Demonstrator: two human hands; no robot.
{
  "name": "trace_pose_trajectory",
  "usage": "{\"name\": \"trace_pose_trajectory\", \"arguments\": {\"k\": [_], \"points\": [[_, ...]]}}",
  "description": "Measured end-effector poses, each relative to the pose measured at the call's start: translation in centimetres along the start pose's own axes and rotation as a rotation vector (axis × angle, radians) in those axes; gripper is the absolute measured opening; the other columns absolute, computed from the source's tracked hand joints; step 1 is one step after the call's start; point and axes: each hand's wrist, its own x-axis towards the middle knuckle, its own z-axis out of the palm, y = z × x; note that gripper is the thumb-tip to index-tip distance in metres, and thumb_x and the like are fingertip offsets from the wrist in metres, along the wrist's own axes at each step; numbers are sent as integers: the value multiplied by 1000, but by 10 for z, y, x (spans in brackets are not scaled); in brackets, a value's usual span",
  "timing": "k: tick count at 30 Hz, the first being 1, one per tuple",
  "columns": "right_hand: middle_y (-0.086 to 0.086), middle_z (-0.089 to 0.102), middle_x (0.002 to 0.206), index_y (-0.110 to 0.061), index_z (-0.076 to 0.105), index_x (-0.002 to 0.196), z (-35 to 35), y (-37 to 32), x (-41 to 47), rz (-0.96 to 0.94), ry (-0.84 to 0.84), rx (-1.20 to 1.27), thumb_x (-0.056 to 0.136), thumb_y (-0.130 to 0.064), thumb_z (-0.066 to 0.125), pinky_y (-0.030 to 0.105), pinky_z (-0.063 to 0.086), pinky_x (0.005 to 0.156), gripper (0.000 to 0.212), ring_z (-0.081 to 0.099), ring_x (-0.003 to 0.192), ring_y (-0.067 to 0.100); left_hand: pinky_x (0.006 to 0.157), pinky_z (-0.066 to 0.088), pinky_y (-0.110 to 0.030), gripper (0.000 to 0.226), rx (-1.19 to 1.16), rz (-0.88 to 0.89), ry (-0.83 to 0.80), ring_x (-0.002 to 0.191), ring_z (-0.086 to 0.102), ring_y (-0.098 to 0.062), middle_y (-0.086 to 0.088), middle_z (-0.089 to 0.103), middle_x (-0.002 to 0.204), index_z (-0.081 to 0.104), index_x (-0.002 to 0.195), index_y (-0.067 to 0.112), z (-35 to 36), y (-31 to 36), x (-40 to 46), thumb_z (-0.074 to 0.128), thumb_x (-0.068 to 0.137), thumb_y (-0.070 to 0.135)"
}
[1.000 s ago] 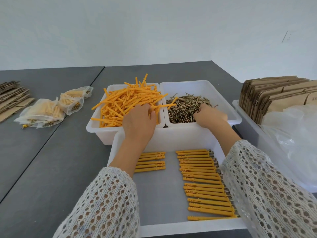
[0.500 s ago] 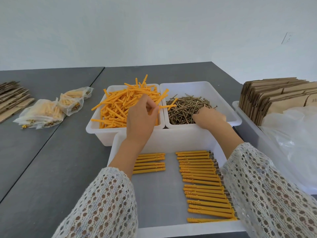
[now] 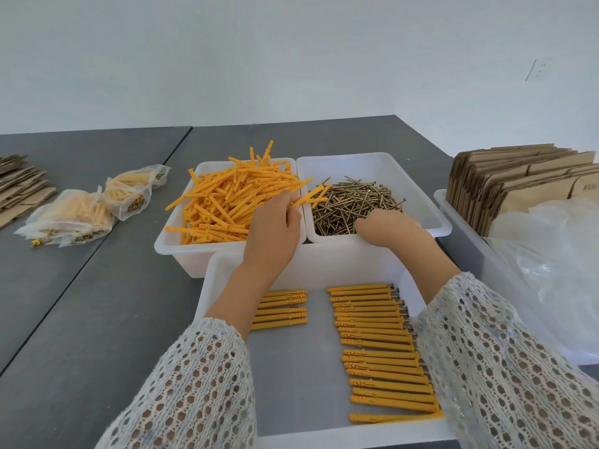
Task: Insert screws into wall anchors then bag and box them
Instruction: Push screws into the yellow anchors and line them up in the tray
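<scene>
Picking: a few orange wall anchors [image 3: 309,197] are pinched by the left hand [image 3: 275,233], lifted above the anchor bin [image 3: 168,244].
Right hand [image 3: 387,226]: lowered into the screw bin [image 3: 434,218] onto the screws [image 3: 356,202]; fingers are hidden, so a grip cannot be told.
Assembled anchors [image 3: 379,345]: laid in rows in the near tray [image 3: 207,286].
Handling: anchors judged light, stiff, slightly springy; best held mid-shaft, open end exposed. Screws judged small, sharp, prone to tangling; best taken near the head.
</scene>
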Motion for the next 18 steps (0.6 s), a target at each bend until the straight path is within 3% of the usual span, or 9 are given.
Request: {"name": "trace_pose_trajectory", "arguments": {"k": [4,6,9,15,18], "points": [[9,60,92,-12,56,90,3,3,1,-50,60,3,97,-35,32,42,47,88,34,58,91,29,53,31,-31,22,-49,-64,-6,54,38,-8,11,52,66,63,95,11,-2,1,0,41,100,8],[10,62,93,-12,53,82,5,3,1,-73,112,4,100,-40,28,43,48,87,42,58,92,31,54,34,-38,23,-56,-61,-17,55,39,-12,1,54,66,61,89,8,-4,4,-2,39,98,12],[13,57,87,-13,43,68,8,3,1,-111,194,18,102,-56,19,45,48,87,60,56,96,33,56,38,-42,28,-39,-50,-39,57,43,-14,3,50,63,60,87,6,-5,6,-3,36,95,17],[9,46,63,-11,38,59,7,0,1,-195,244,52,93,-71,16,38,42,68,72,47,70,27,56,38,-35,24,7,-67,-79,57,47,-10,11,51,62,61,86,17,-5,4,-3,41,97,8],[6,46,58,-11,40,59,7,-5,-2,-199,331,125,81,-77,5,33,36,56,78,45,57,23,54,36,-36,24,5,-63,-106,56,46,-13,9,51,61,60,86,20,-6,5,-3,41,97,11]]}}
